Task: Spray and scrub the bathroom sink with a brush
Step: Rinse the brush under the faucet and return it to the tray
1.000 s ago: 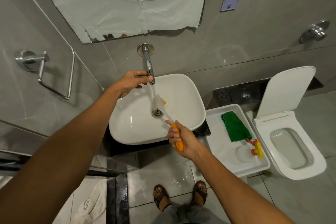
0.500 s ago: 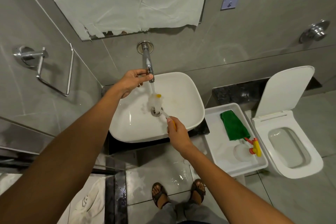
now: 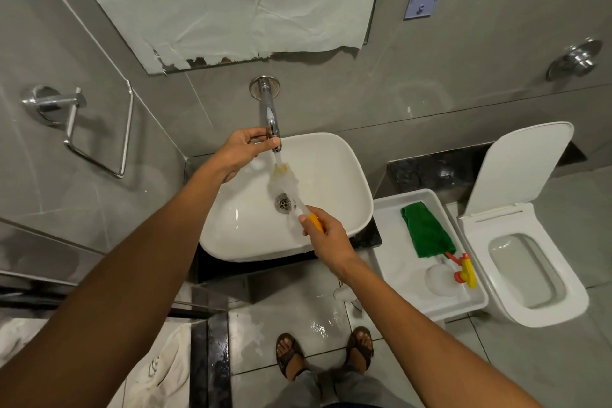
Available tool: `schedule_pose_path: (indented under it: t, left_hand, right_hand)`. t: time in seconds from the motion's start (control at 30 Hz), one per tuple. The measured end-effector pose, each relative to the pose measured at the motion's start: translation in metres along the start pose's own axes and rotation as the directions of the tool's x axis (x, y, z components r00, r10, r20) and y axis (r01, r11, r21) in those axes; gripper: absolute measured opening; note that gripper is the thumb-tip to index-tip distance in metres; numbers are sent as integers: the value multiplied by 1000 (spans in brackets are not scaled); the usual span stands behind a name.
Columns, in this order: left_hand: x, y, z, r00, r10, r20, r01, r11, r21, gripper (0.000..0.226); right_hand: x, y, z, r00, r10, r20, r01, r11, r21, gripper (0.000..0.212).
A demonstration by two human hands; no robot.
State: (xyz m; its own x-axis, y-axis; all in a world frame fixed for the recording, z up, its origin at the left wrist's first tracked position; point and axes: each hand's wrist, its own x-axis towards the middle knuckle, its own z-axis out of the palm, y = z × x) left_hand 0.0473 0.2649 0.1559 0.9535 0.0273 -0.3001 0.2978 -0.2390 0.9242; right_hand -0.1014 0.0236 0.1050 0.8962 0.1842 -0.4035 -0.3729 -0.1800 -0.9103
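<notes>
A white basin sink [image 3: 334, 175] stands on a dark counter under a chrome wall tap [image 3: 270, 109]. My left hand [image 3: 243, 149] grips the end of the tap, and water runs from the spout. My right hand [image 3: 326, 235] holds the orange handle of a brush [image 3: 286, 180], whose white bristle head sits in the water stream just above the drain [image 3: 284, 202]. A clear spray bottle [image 3: 440, 276] with a yellow and red trigger lies in a white tray [image 3: 390, 209] to the right of the sink.
A green cloth [image 3: 427, 232] lies in the tray beside the bottle. An open white toilet [image 3: 523, 262] stands at the right. A chrome towel ring [image 3: 96, 129] hangs on the left wall. The floor by my sandalled feet [image 3: 324, 354] is wet.
My right hand has moved forward over the sink and raised the brush head from near the drain up under the spout. My left hand stays on the tap.
</notes>
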Motion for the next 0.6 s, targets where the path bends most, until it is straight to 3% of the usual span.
schedule_pose_path:
  t: [0.1,0.27,0.47,0.6]
  left_hand:
    - [-4,2,3,998,8,-58,-8,1000,8,50]
    - [-5,5,18,971,111,-212,-56,966,251,44]
    - [-13,15,47,891,284,-354,-19,803,596,45]
    - [-19,16,61,852,309,-424,4,804,594,45]
  right_hand:
    - [-1,2,3,999,-13,-45,12,999,-33,39]
    - [-2,3,8,999,-8,-49,7,1000,-26,40]
    - [1,1,15,996,-20,-83,16,999,-43,42]
    - [3,-1,21,994,-15,-104,11,999,-42,40]
